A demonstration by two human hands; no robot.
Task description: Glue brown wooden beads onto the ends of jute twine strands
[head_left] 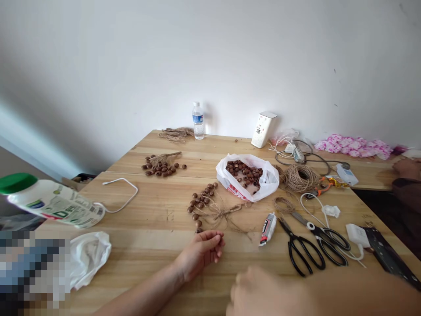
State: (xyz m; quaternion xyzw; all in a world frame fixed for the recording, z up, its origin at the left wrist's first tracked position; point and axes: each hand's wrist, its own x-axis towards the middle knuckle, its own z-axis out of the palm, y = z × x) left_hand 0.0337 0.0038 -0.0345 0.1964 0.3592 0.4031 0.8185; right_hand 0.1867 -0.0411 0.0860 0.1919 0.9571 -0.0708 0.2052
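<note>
My left hand (202,252) rests on the table just below a bundle of brown nuts on twine (201,199), its fingers curled together; what they pinch, if anything, is too small to make out. Blurred by motion, my right hand (259,292) is low in the frame, right of the left one, its fingers smeared. Beyond the hands a white plastic bag (271,180) lies open with many brown shells inside. A glue tube (268,229) lies right of the bundle, beside two pairs of scissors (304,252). A second nut bundle (162,166) lies farther back.
A green-capped white bottle (59,202) and crumpled white plastic (90,256) are at the left. A water bottle (198,121) and white box (263,129) stand by the wall. Twine (301,177), cables and a power strip (391,254) lie right. Another person's hand (408,168) shows far right.
</note>
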